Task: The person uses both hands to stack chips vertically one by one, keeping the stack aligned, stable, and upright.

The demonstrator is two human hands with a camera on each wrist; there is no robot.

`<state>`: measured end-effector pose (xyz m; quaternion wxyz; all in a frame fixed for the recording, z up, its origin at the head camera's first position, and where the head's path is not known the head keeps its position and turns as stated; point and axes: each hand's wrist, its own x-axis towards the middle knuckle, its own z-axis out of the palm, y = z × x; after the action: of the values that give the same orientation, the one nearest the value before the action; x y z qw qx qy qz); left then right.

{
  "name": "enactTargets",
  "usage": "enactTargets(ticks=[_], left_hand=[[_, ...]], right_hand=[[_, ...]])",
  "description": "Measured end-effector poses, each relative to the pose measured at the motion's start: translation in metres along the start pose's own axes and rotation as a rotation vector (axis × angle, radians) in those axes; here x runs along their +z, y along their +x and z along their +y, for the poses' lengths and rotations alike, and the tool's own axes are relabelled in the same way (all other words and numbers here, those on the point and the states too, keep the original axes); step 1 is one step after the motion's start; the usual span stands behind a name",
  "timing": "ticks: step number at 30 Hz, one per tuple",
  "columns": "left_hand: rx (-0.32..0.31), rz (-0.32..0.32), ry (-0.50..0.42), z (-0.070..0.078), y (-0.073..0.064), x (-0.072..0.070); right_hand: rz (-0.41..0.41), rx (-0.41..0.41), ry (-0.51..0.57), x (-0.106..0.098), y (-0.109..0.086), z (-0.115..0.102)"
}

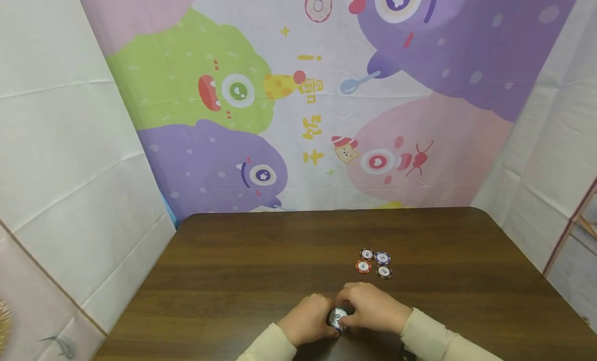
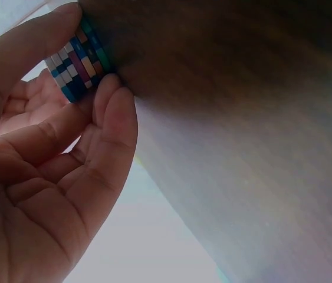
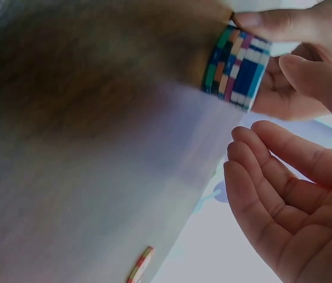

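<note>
My left hand grips a short stack of poker chips at the near part of the table, thumb on one side and fingers on the other. In the left wrist view the banded edges of the stack show blue, white, purple and green. My right hand is at the stack's right side, its thumb over the top chip in the head view. The right wrist view shows its relaxed fingers apart from the stack's edge.
Beyond my hands, several loose poker chips lie flat in a cluster, among them a red chip and a blue chip. The brown wooden table ends at a cartoon-printed cloth; pale cloth walls stand at both sides.
</note>
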<state>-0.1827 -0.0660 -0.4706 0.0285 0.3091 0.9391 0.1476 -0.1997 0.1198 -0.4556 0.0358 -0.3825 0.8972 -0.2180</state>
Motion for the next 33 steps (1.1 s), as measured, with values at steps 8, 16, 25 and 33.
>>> enactTargets(ticks=[8,16,25,33], left_hand=[[-0.009,0.006,0.028,0.0,0.0,0.0],[-0.003,0.027,0.067,0.001,-0.002,0.0],[-0.006,0.026,0.068,0.001,-0.002,-0.001],[0.003,0.042,0.081,0.002,-0.003,-0.001]], right_hand=[[0.056,0.061,-0.036,-0.011,-0.004,0.013],[0.193,0.151,-0.144,-0.02,-0.007,0.023],[0.231,0.279,-0.111,-0.031,-0.009,0.053],[0.22,0.349,-0.124,-0.037,-0.013,0.077]])
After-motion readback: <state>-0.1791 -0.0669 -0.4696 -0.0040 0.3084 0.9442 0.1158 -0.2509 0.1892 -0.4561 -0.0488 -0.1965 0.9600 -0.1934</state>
